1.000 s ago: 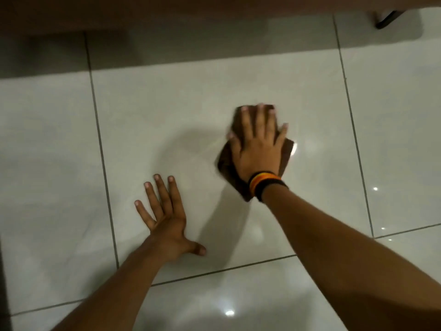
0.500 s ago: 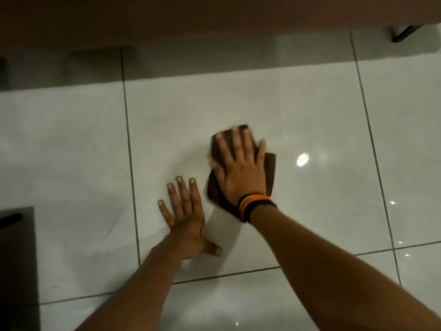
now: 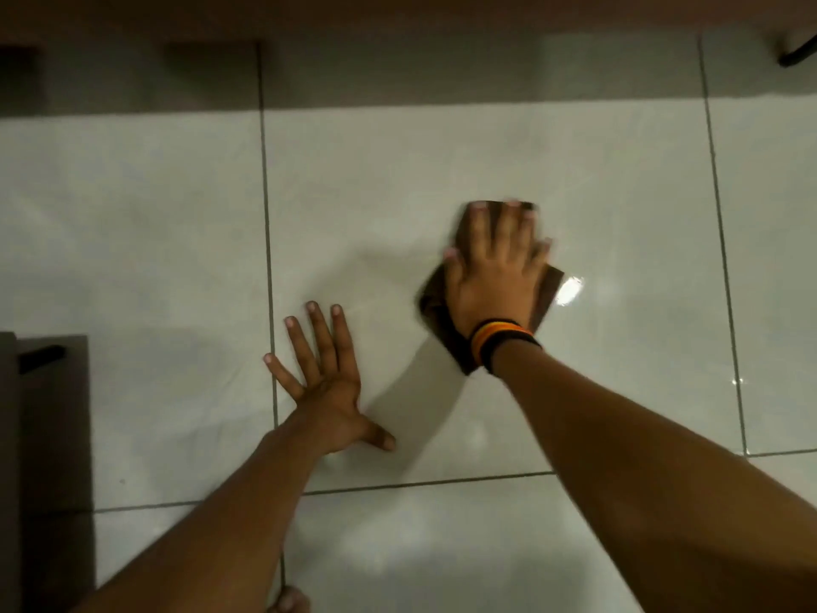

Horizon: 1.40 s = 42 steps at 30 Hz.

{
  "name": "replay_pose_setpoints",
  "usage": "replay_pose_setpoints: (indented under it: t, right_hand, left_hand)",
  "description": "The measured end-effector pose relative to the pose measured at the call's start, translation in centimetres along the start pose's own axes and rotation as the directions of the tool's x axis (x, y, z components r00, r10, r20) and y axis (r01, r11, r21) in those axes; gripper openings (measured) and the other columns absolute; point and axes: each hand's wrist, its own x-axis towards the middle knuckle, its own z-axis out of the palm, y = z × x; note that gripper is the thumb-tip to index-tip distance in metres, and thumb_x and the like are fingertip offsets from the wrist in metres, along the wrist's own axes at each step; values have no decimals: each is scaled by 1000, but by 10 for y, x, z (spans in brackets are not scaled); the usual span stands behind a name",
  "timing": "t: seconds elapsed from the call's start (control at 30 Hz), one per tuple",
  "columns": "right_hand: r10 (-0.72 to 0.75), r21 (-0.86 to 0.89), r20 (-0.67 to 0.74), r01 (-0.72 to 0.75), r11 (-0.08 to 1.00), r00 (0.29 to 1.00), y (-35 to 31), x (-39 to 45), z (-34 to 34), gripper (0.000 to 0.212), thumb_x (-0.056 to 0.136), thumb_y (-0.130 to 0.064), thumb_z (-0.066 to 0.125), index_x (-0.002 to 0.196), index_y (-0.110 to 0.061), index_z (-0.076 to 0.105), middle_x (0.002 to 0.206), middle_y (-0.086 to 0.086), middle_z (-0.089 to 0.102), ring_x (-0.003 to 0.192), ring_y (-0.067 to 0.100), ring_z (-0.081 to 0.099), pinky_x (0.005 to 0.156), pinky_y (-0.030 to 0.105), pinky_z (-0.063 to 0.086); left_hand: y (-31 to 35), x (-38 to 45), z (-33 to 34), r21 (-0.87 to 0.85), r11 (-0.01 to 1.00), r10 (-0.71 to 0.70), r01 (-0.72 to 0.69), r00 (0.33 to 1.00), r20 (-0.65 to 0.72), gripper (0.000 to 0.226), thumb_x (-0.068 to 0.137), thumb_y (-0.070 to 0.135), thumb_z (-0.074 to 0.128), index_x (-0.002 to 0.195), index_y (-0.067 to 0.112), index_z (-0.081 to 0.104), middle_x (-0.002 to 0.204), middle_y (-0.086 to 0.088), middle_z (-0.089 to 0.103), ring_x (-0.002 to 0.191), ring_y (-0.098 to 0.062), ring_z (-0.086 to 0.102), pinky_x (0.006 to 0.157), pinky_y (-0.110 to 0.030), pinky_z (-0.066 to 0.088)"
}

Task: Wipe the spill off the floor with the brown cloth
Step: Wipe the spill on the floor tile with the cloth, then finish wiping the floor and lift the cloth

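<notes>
The right hand's fingers lie spread and flat, pressing the brown cloth onto the floor rather than gripping it; the fingertips reach the cloth's far edge. The right hand covers most of the cloth, and a striped wristband sits over its near corner. The left hand rests open, fingers splayed, palm down on the same tile, near and to the left, holding nothing. The cloth lies on the middle tile, just left of a bright glare spot. It looks soft, thin and light, likely to bunch or slide on glossy tile, so flat palm pressure over its centre suits it best. I cannot make out the spill itself.
</notes>
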Motion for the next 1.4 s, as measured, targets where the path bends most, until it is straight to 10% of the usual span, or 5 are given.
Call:
replay_pose_setpoints:
  t: [0.23,0.47,0.67,0.97,1.4]
  right_hand:
    - [-526,-81,215,552,830,823,39,-127,22,67,103,-57,35,165,-34,21,175,10,17,161,36,14,126,63,17]
    - [100,-25,53,-99,995,994,72,-15,-10,72,104,-57,25,166,-25,11,175,20,4,161,42,0,127,67,7]
    - [17,110,145,-33,993,989,-12,-67,0,77,104,-58,32,167,-22,6,174,21,-4,162,40,-6,130,59,4]
    - [413,450,556,-679,581,722,28,-197,-34,87,87,-4,68,159,-17,23,133,20,62,115,38,65,102,48,56]
    - [-118,693,698,-626,358,706,-81,-234,-238,27,88,-13,74,113,-10,64,105,9,71,96,22,72,64,32,65]
  left_hand:
    - [-4,1,3,0,1000,4,-4,999,-41,188,33,74,90,143,20,-54,142,-11,-68,133,-40,-60,105,-74,-32]
    - [-10,8,11,6,1000,19,-19,996,-83,191,27,76,89,142,22,-54,143,-9,-67,135,-40,-60,100,-71,-36]
    - [-9,4,7,-24,1000,6,-9,989,-150,166,56,70,84,147,28,-48,150,-3,-62,140,-33,-56,112,-67,-29]
    - [34,-79,78,-840,539,-107,-57,985,-136,90,81,41,84,154,24,34,149,-3,56,130,-22,59,106,-37,52]
    - [-18,-268,-51,-960,260,-262,-108,948,-178,12,88,24,63,87,33,72,85,9,78,86,-7,74,75,-23,55]
